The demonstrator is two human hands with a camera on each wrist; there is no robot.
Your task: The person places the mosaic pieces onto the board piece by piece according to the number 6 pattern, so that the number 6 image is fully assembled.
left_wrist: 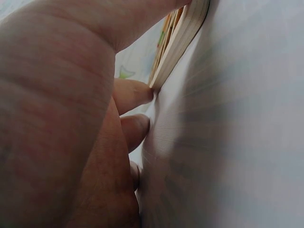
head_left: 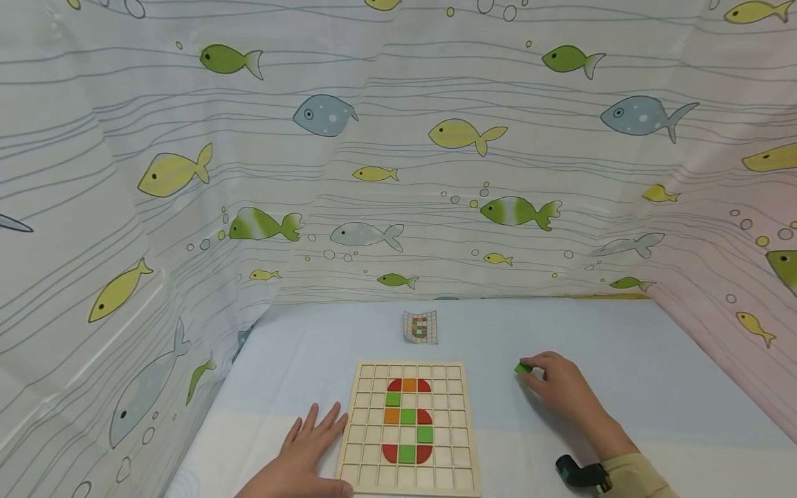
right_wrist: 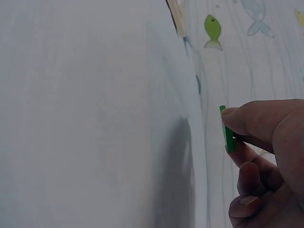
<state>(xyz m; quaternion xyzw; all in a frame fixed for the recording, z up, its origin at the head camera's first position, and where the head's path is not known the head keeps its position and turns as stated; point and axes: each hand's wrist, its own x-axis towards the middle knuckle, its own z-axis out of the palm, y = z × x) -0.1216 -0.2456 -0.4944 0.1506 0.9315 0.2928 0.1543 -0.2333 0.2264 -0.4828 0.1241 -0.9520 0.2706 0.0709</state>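
A square wooden grid board point(head_left: 451, 477) lies on the table. Red rounded tiles point(head_left: 424, 416), orange square tiles point(head_left: 409, 385) and green square tiles point(head_left: 407, 454) form an S-like figure in its cells. My left hand point(head_left: 305, 453) is spread at the board's left edge, thumb at the near corner, fingers straight. In the left wrist view, fingertips touch the tabletop beside the board's side point(left_wrist: 183, 45). Right of the board, my right hand point(head_left: 563, 387) pinches a small green tile point(right_wrist: 229, 137) between thumb and fingers, held above the table.
Behind the board lies a small paper card point(head_left: 420, 327) printed with a similar coloured figure on a grid. A fish-patterned curtain point(head_left: 423, 200) surrounds the back and sides of the pale blue and white tabletop point(head_left: 517, 456). A black device point(head_left: 579, 474) is on the right wrist.
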